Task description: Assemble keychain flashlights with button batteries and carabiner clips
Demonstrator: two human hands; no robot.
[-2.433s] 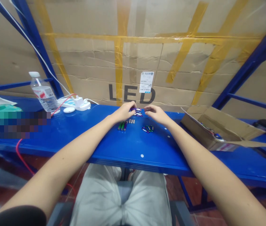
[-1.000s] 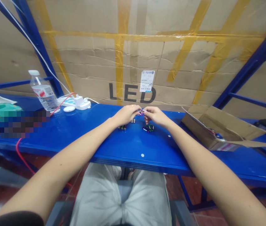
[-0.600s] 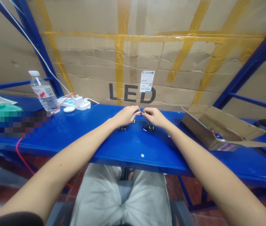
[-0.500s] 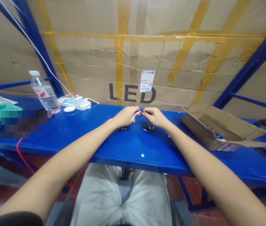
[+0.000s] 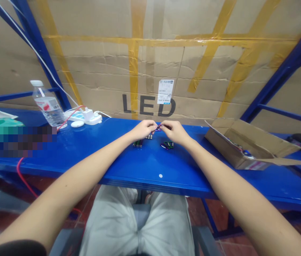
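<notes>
Left hand (image 5: 145, 129), right hand (image 5: 175, 132) pinched small purplish piece (image 5: 159, 126) near far edge of table (image 5: 134, 167); carabiners (image 5: 167, 145) lay frontward.

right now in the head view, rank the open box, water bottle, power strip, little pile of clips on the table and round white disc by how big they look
1. open box
2. water bottle
3. power strip
Unranked: clips and disc, too alike

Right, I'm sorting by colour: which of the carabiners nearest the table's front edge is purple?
The leftmost carabiner in that cluster; green carabiners lie to its right.
</notes>
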